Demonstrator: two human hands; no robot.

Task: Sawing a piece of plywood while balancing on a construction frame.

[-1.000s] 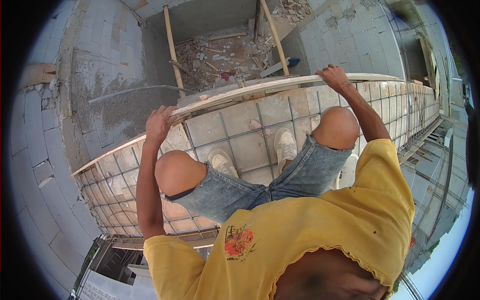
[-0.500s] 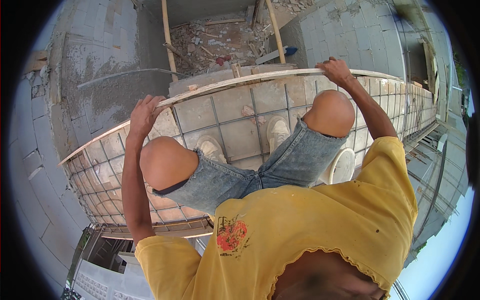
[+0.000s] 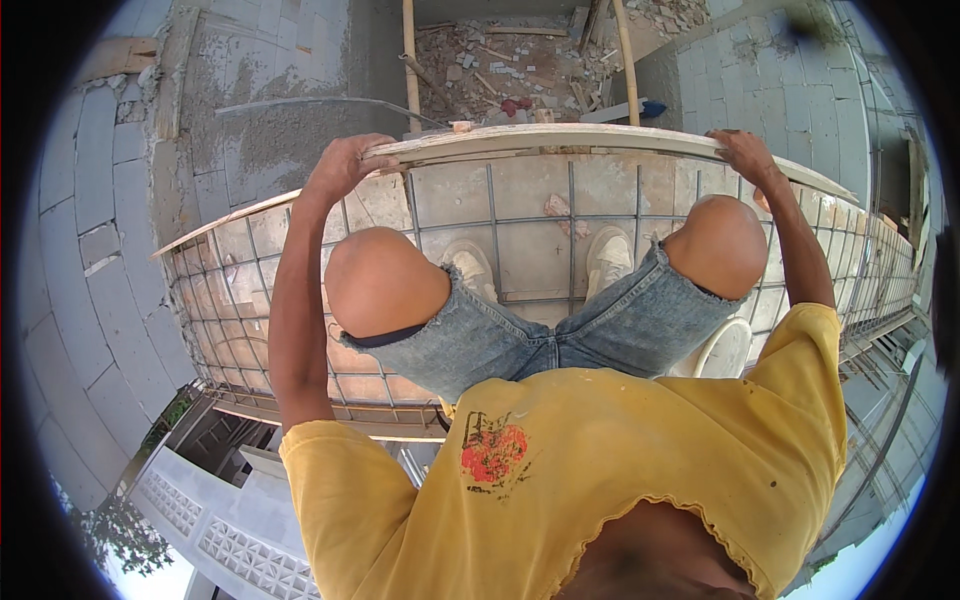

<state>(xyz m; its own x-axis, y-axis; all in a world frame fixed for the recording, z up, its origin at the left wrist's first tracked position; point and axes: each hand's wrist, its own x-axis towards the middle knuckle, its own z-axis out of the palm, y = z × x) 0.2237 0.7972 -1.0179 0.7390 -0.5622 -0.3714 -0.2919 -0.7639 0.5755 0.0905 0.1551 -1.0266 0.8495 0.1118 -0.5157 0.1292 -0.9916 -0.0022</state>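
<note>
A long, thin wooden board stretches across in front of me along the far side of a steel rebar grid. My left hand is closed over the board's upper edge, left of the middle. Farther right, my right hand grips the same edge, its fingers curled over the far side. Both arms reach forward around my bent knees. My light shoes are among the bars, over pale panels. A small broken chunk lies between the bars, ahead of my feet.
Past the board, rubble covers a lower floor between two upright bamboo poles. Grey block walls flank both sides. A whitish bucket stands beside my right thigh. A thin strip lies beyond my left hand.
The view has turned, so the scene sits farther right in the picture. The board's left part now appears farther forward, with my left hand still on it. Both hands keep their hold.
</note>
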